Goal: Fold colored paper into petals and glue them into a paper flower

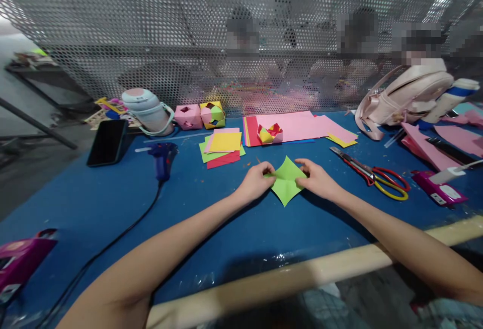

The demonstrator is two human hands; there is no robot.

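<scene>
At the blue table, green paper spans between left fingers and right fingers (both pinching it).

Paper square: plain bright green
Tabletop: blue
Scissors right of the paper square: red and yellow grips
Glue gun left of the paper square: dark blue
Folded piece behind the paper square: red, yellow, pink
Backpack far right of the paper square: pale pink
</scene>
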